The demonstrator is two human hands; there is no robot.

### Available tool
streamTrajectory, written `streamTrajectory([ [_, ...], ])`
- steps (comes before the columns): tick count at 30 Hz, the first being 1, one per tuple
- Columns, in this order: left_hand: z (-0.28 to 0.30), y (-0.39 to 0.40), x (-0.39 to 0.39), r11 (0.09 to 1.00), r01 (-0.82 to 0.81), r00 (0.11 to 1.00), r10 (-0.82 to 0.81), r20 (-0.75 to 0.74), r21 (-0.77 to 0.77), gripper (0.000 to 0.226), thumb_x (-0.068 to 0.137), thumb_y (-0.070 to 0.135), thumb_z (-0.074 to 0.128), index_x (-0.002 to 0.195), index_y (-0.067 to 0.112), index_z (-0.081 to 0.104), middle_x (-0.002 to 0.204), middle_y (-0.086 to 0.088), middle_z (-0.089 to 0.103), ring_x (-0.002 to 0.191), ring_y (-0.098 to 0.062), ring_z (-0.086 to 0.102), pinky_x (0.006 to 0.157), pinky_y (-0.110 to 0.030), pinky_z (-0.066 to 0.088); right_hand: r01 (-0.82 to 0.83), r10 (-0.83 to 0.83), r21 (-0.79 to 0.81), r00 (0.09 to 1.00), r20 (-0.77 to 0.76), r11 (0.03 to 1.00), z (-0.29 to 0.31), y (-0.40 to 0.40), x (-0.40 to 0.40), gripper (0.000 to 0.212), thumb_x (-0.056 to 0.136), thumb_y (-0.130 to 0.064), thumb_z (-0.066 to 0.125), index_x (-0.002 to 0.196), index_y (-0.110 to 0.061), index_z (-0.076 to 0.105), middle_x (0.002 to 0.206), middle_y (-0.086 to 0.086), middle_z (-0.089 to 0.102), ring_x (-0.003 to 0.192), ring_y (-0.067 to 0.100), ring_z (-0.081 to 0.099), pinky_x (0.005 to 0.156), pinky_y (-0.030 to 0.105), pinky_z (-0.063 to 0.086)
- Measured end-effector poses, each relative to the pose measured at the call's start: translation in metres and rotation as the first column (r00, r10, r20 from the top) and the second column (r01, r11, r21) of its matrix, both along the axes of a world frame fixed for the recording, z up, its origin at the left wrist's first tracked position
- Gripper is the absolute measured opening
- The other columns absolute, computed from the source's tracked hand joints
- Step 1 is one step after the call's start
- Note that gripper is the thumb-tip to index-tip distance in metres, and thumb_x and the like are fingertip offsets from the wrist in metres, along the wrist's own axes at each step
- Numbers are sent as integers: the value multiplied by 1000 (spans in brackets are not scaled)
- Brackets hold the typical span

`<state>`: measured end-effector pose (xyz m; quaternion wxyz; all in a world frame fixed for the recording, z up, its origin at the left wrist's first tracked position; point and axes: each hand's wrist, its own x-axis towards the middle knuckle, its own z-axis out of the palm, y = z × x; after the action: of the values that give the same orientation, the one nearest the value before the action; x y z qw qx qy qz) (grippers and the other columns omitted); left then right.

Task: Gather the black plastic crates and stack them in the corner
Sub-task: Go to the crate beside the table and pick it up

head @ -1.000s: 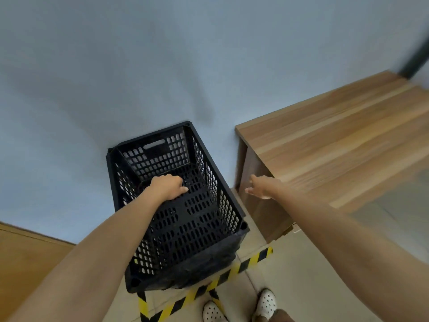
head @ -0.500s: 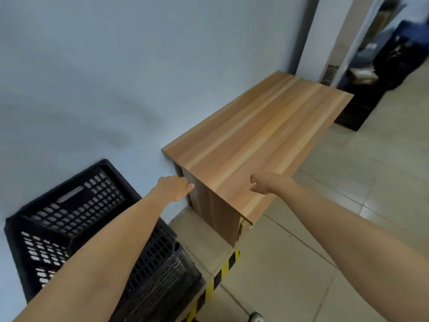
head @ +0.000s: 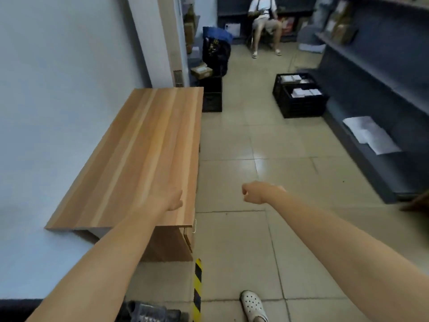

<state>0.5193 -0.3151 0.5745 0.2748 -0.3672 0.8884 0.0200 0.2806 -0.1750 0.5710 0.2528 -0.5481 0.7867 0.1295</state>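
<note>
Both hands empty: left hand loosely open, right hand curled; black crates lie far ahead, right-side, nearer the right hand.

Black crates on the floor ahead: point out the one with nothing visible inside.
The black crate standing just beyond the wooden table's far end. The two crates near the grey shelving hold white packets.
</note>
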Motion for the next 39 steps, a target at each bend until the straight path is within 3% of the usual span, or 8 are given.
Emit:
streamTrajectory([
  [5, 0, 55, -97, 957, 290, 957, -288, 41, -35, 33, 95, 27, 44, 121, 13, 58, 124, -12, 61, 112, -29, 59, 87, -34, 45, 280, -277, 29, 958, -78, 959, 2, 120, -39, 40, 98, -27, 42, 136, -17, 44, 137, 10, 52, 123, 30, 52, 95, 39, 43],
  [8, 15, 101, -168, 903, 424, 903, -427, -32, -72, 33, 94, 31, 44, 122, 19, 58, 129, -10, 58, 119, -28, 56, 93, -37, 42, 478, -472, 25, 874, -116, 878, 14, 204, -73, 40, 99, -27, 41, 138, -16, 43, 138, 11, 51, 123, 30, 52, 97, 39, 43],
  [14, 18, 225, -267, 735, 675, 729, -678, -94, -65, 26, 91, 28, 44, 110, 19, 59, 120, -10, 62, 110, -28, 59, 88, -34, 45, 722, -712, 22, 687, -145, 692, 23, 361, -101, 39, 97, -28, 43, 133, -17, 49, 132, 9, 55, 117, 31, 56, 90, 39, 46],
  [20, 18, 364, -343, 581, 808, 581, -813, -25, -95, 29, 88, 26, 45, 114, 20, 57, 126, -10, 60, 115, -28, 57, 91, -36, 44, 832, -824, 27, 553, -122, 554, 20, 502, -112, 34, 97, -28, 42, 126, -15, 53, 120, 9, 59, 96, 29, 58, 76, 36, 46],
  [23, 21, 452, -378, 517, 849, 515, -856, -47, -107, 36, 90, 30, 45, 124, 23, 53, 131, -7, 55, 120, -27, 54, 94, -38, 42, 885, -878, 38, 464, -118, 463, 21, 591, -118, 37, 98, -33, 42, 129, -14, 53, 126, 10, 57, 106, 31, 58, 88, 41, 49],
  [31, 22, 679, -435, 256, 952, 219, -953, -211, -167, 40, 91, 38, 54, 129, 27, 49, 128, -4, 53, 114, -25, 57, 83, -37, 48, 997, -948, 1, 73, -308, 77, 29, 829, -109, 31, 99, -25, 43, 126, -14, 54, 127, 9, 56, 114, 29, 58, 85, 36, 46],
  [36, 14, 748, -479, 161, 965, 97, -953, -288, -208, 44, 89, 36, 56, 130, 27, 45, 129, -3, 50, 112, -26, 56, 80, -38, 48, 1000, -960, -11, -26, -280, -24, 22, 893, -119, 20, 101, -21, 37, 111, -13, 52, 111, 7, 57, 104, 27, 59, 78, 32, 44],
  [39, 3, 770, -516, 144, 965, 76, -952, -297, -217, 50, 87, 32, 58, 134, 29, 41, 130, -3, 49, 112, -27, 55, 82, -40, 50, 999, -970, 4, -42, -239, -44, 8, 904, -140, 23, 102, -22, 37, 118, -14, 51, 123, 9, 57, 106, 27, 58, 77, 32, 42],
])
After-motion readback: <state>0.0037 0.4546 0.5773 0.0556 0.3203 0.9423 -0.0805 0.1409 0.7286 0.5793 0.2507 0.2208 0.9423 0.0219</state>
